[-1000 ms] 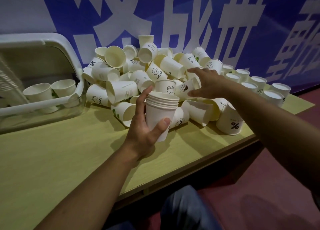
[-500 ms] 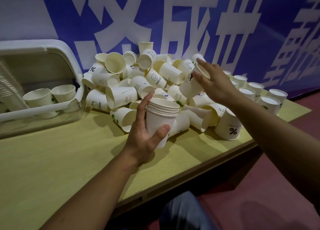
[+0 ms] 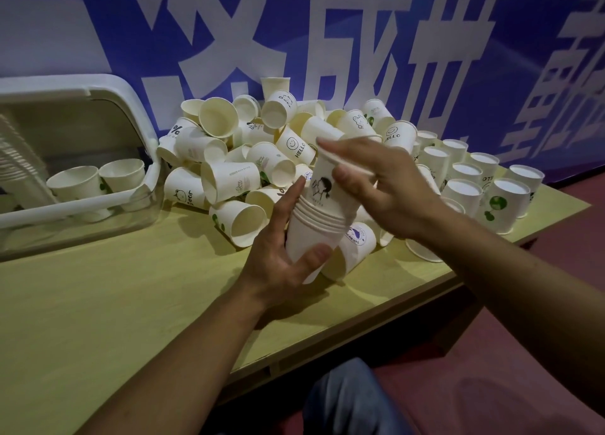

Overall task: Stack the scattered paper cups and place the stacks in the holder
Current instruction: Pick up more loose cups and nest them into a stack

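My left hand (image 3: 278,251) grips a stack of white paper cups (image 3: 311,235) from below, above the table's middle. Sitting in the top of that stack is a single cup with a small drawn figure (image 3: 322,182), and my right hand (image 3: 383,185) holds it by the rim and side. Behind both hands lies a heap of scattered paper cups (image 3: 255,159), most on their sides. At the left stands the clear plastic holder (image 3: 144,140) with a white rim; two cup stacks (image 3: 95,182) stand inside it.
Several cups stand upside down in rows (image 3: 471,179) at the right end of the yellow-green table (image 3: 114,303). A blue banner with white characters (image 3: 327,35) backs the table. The table's front edge runs diagonally; below it are a red floor and my knee (image 3: 347,398).
My right hand lifted one cup out of the heap, carried it toward me and set it into the top of the stack. My left hand kept holding the stack.
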Motion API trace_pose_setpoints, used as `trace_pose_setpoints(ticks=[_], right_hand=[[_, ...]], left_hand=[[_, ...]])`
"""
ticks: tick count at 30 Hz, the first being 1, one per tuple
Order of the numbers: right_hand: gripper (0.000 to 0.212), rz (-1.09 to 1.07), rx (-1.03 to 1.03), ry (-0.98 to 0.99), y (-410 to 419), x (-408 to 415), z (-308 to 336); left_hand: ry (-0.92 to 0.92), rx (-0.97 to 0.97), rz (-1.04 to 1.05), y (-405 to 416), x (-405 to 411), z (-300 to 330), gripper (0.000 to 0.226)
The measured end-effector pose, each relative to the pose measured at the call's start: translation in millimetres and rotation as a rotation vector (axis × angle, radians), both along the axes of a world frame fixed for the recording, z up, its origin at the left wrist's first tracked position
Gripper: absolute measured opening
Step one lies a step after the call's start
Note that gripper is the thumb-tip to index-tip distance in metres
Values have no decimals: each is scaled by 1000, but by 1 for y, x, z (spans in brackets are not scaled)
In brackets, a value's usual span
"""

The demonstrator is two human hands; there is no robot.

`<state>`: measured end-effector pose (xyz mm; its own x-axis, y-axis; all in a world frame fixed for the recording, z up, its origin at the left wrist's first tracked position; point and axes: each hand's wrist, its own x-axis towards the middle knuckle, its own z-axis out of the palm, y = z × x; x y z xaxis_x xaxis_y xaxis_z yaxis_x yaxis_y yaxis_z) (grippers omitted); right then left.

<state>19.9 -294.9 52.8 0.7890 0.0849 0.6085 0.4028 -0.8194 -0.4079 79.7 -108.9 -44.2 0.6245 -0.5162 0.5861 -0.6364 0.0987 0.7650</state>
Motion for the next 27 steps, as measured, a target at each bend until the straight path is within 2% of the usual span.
trace_pose_setpoints(ticks=[3,9,14,18,20,23,27], right_hand=[[58,27,-107,120,11,1,-19],[59,45,-30,172,18,0,-39],[67,8,-48,222,3,-9,-35],[44,-5,-28,157,-15,-21,-41],[45,-7,-120,171,-21,-26,-46],[67,-24,-266,243,-22,-23,-53],[58,-44,-348,232,-19,-12,-53]], left_hand=[[-15,-11,12,0,0,0,83],[-60,41,42,0,6,-4,81],[-31,-6,40,1,5,-4,77],[-20,-8,84,8,8,-1,81],[-46,31,104,11,9,2,81],[-62,53,94,17,11,7,79],[-57,43,129,39,14,13,78]])
